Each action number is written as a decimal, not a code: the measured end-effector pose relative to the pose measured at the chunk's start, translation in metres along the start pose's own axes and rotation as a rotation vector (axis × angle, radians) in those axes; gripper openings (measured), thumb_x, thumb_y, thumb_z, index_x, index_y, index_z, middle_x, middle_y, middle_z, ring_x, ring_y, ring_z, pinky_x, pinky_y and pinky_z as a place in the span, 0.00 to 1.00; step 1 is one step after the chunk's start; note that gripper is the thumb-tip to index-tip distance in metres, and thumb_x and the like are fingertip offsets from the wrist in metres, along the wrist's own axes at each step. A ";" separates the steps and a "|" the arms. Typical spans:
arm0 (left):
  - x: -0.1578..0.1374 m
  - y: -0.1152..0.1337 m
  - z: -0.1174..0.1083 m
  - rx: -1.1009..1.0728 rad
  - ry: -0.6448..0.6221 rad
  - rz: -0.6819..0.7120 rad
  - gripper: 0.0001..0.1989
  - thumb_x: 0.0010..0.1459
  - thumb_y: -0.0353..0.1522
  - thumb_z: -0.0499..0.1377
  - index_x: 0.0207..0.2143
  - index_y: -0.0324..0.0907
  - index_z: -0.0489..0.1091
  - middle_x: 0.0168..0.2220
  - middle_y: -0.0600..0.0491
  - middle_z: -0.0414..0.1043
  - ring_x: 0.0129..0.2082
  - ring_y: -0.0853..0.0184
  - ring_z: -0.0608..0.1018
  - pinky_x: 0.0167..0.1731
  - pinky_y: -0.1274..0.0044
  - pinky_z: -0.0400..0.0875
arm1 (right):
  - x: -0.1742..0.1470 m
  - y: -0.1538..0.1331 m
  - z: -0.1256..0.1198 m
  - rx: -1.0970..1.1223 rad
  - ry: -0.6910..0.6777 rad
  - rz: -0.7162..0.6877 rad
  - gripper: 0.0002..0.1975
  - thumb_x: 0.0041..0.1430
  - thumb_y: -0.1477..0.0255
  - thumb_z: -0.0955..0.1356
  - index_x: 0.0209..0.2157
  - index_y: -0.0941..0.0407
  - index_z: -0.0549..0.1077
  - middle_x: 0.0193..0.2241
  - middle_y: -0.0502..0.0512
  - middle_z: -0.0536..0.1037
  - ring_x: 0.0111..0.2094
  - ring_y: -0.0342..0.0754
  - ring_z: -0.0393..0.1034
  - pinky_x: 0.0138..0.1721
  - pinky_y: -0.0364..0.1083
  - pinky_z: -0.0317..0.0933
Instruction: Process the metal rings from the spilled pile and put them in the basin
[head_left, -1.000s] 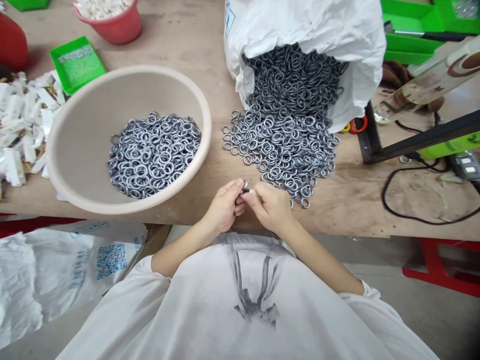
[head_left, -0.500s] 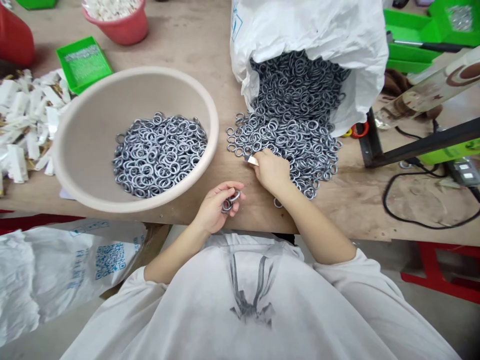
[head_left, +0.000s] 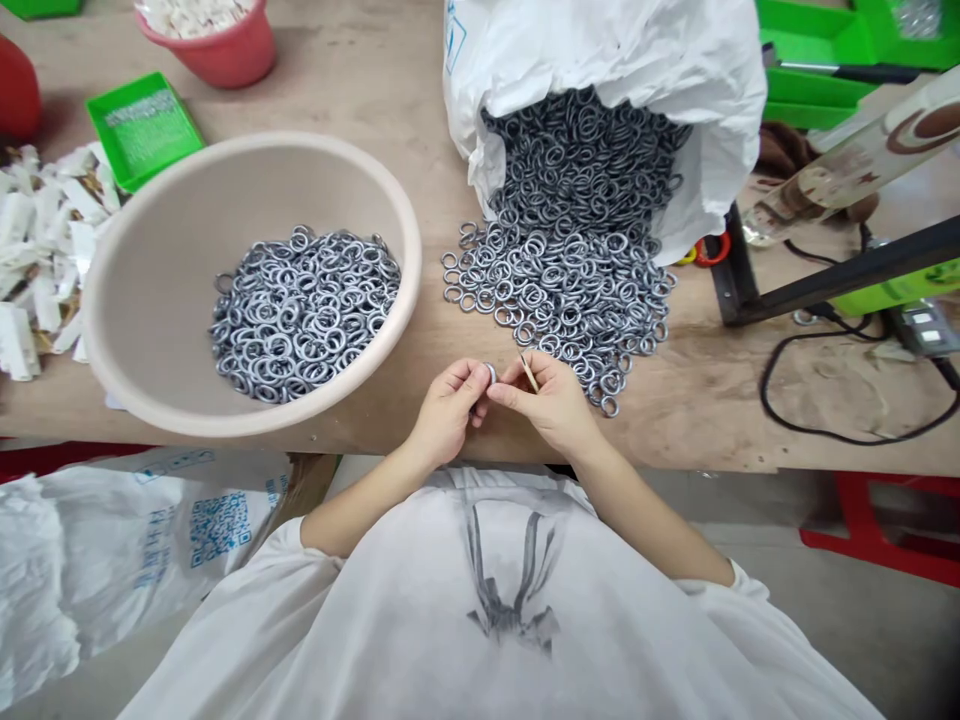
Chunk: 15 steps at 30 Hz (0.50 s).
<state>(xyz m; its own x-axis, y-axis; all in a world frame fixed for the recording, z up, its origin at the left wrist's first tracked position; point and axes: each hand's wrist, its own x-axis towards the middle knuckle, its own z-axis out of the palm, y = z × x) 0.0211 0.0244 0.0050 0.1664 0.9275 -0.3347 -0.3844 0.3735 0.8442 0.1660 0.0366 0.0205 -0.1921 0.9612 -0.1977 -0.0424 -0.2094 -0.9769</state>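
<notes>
My left hand (head_left: 448,412) is closed, pinching a grey ring (head_left: 491,373) between thumb and fingers; whether more rings lie behind its fingers is hidden. Close beside it, my right hand (head_left: 551,400) is closed around a small thin blade-like tool (head_left: 529,372) with a pale body, its fingertips right at the ring. Both hands are just above the front of the table, below a loose heap of grey rings (head_left: 570,290). This heap spills from a white sack (head_left: 600,45) lying open toward me. To the left, a big beige basin (head_left: 150,330) holds many similar rings.
White plastic parts (head_left: 45,250) are piled at the left, beside a green tray (head_left: 146,130) and a pink bowl (head_left: 251,50). On the right stand a black metal frame (head_left: 847,270) and a looped black cable (head_left: 772,420). A red stool (head_left: 870,530) is under the table.
My right hand has come back from the ring heap toward my left hand, tool still in it. The hands are now together at one ring. The view has shifted slightly right.
</notes>
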 end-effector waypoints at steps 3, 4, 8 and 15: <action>0.000 -0.002 0.001 0.026 -0.054 0.007 0.27 0.53 0.54 0.65 0.25 0.41 0.63 0.18 0.60 0.58 0.16 0.77 0.60 0.16 0.83 0.53 | 0.002 0.003 -0.004 0.007 -0.024 -0.036 0.27 0.38 0.56 0.81 0.36 0.53 0.72 0.29 0.47 0.75 0.30 0.44 0.68 0.34 0.44 0.64; 0.000 -0.002 0.002 0.023 -0.074 0.005 0.28 0.53 0.55 0.64 0.25 0.41 0.62 0.18 0.61 0.56 0.16 0.77 0.59 0.15 0.83 0.52 | 0.003 0.003 -0.004 0.012 -0.064 -0.048 0.28 0.39 0.56 0.81 0.39 0.52 0.72 0.31 0.48 0.76 0.32 0.45 0.69 0.36 0.45 0.65; -0.003 0.000 0.007 -0.041 -0.095 -0.039 0.29 0.51 0.55 0.66 0.24 0.40 0.60 0.19 0.61 0.55 0.15 0.78 0.58 0.15 0.83 0.49 | 0.002 0.002 -0.008 -0.070 -0.102 -0.100 0.23 0.53 0.49 0.73 0.40 0.53 0.73 0.33 0.51 0.78 0.34 0.47 0.71 0.39 0.47 0.65; -0.005 0.006 0.009 -0.126 0.036 -0.075 0.29 0.49 0.54 0.68 0.24 0.40 0.59 0.19 0.62 0.54 0.14 0.80 0.57 0.14 0.85 0.49 | -0.015 -0.003 -0.007 -0.748 -0.068 -0.422 0.24 0.68 0.51 0.60 0.28 0.55 0.70 0.26 0.52 0.73 0.28 0.45 0.64 0.31 0.46 0.52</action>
<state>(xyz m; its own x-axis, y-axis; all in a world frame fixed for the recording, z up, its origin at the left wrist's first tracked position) 0.0262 0.0216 0.0153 0.1669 0.8961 -0.4113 -0.4832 0.4380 0.7581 0.1754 0.0237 0.0258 -0.3653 0.9141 0.1763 0.5291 0.3596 -0.7686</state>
